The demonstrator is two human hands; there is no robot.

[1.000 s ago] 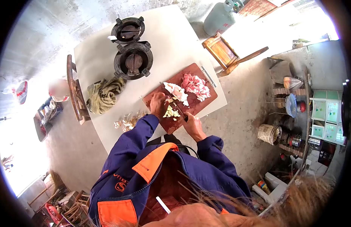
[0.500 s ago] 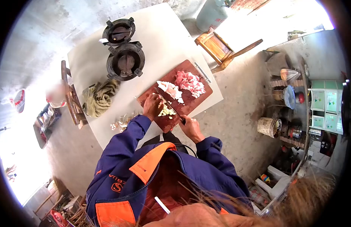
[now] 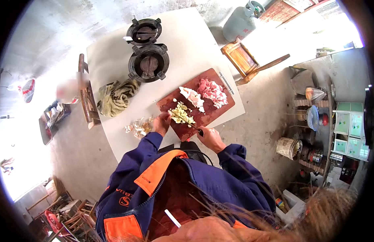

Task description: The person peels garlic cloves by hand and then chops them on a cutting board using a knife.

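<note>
My right hand (image 3: 210,138) is wrapped round the dark handle of a knife (image 3: 200,132) at the near edge of a reddish-brown cutting board (image 3: 213,115). Its blade is low, beside the chopped garlic, and barely shows. At the board's left near edge is my left hand (image 3: 162,123), its fingers curled together; whatever they may pinch cannot be made out. Pale chopped garlic (image 3: 180,113) lies spread between the hands. Farther up the board are a heap of whitish sliced fat (image 3: 191,98) and a heap of pink sliced meat (image 3: 212,93).
Papery skins (image 3: 139,127) and a crumpled greenish cloth (image 3: 117,98) lie on the pale table (image 3: 187,48). Two black cast-iron burners (image 3: 148,62) stand toward the back. Wooden chairs (image 3: 241,58) flank the table, and a gas cylinder (image 3: 240,26) stands behind it.
My left hand has moved off the garlic to the board's left edge. The knife has come from between garlic and fat to the garlic's near side. The whole view has shifted slightly.
</note>
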